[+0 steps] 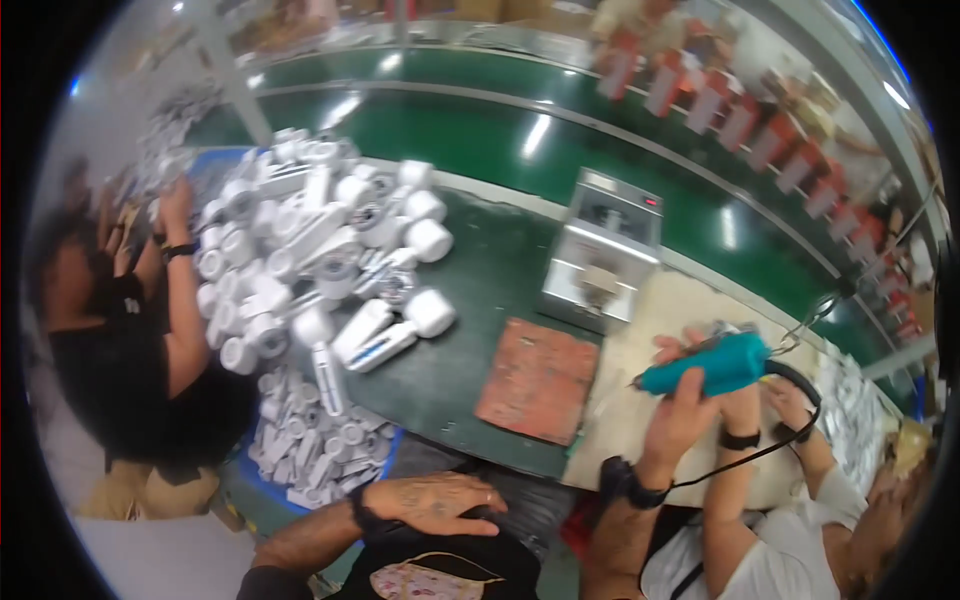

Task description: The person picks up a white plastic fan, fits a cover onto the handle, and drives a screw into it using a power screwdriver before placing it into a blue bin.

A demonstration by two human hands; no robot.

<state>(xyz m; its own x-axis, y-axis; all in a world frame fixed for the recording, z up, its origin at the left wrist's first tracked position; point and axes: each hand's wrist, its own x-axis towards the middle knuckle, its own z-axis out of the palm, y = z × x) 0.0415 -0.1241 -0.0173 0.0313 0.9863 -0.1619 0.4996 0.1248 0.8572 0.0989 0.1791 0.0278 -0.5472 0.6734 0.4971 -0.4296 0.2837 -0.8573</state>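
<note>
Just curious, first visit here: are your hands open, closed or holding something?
Left hand: open, palm down, nothing visible held.
Right hand: closed around the teal power tool.

Teal barrel-shaped power tool [722,362]: smooth plastic-looking shell, softly glossy
Heaped white cylindrical parts [325,215]: smooth plastic, low sheen
Silver box-shaped machine [572,268]: shiny metal
Orange-red square slab [538,382]: rough, matt
Dark green table [490,255]: smooth, lightly glossy

- My left sleeve [272,584]: cut off by the lower edge.
- Teal tool [720,364] in my right hand [680,425]: far side hidden.
- Red display [650,202], metal machine [575,262]: too small to read.
- Red-and-white objects [740,122]: blurred.
</note>
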